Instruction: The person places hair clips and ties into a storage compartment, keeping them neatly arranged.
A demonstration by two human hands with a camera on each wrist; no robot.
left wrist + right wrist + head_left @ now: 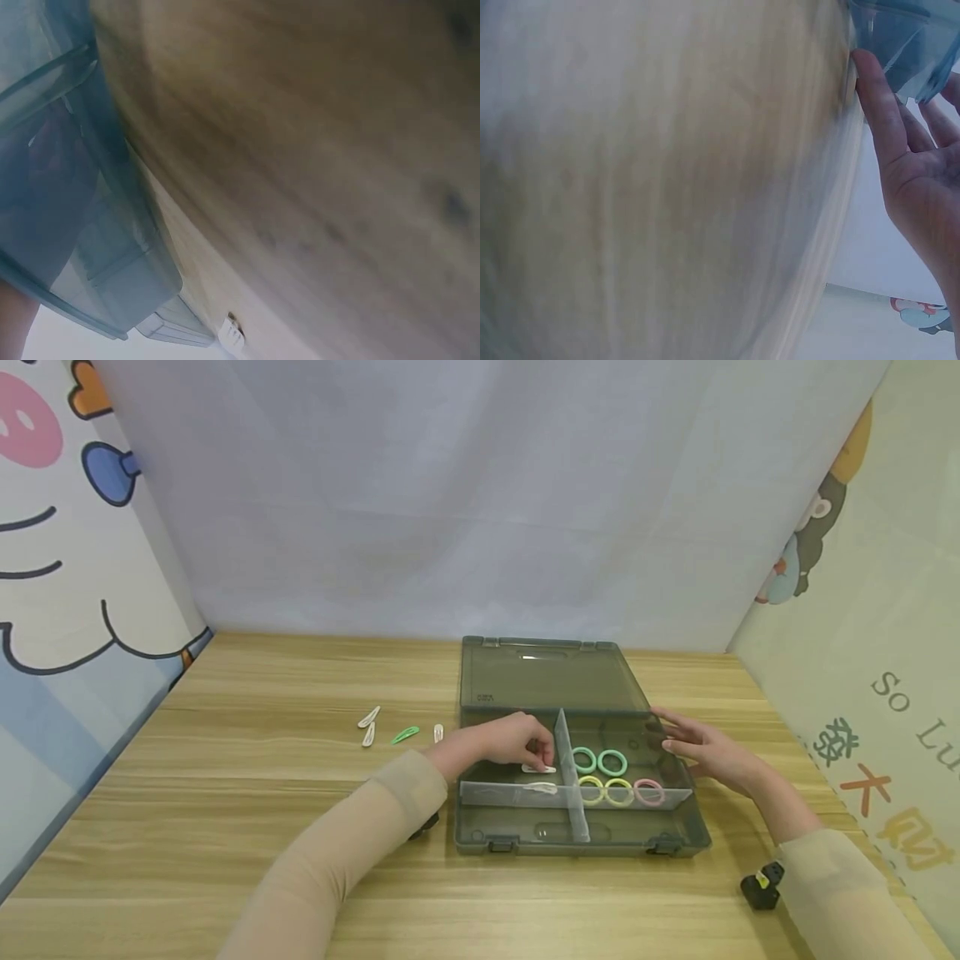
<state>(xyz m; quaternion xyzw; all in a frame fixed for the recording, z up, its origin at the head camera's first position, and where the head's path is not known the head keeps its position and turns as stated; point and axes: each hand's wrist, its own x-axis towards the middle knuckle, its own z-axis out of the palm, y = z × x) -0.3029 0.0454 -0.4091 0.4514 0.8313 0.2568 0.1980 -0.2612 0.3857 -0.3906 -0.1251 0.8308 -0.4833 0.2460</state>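
An organizer box [517, 842] of dark see-through plastic stands on the table with its lid folded back. My left hand [517, 743] reaches into the left compartment and pinches a white snap hair clip [534, 769] low inside it. Close in front of that one lies another white hair clip [542, 788]. My right hand [712, 756] has its fingers extended against the box's right wall; the right wrist view shows these fingers [881, 112] along the plastic. Green rings [612, 763], yellow rings [618, 792] and a pink ring [648, 792] lie in the right compartment.
Left of the box lie a green hair clip [405, 735] and white hair clips [368, 734], one of them [438, 732] near the left forearm. Clear dividers [573, 810] split the box. A small black device [761, 889] hangs by the right sleeve. Cloth walls enclose the table [225, 810].
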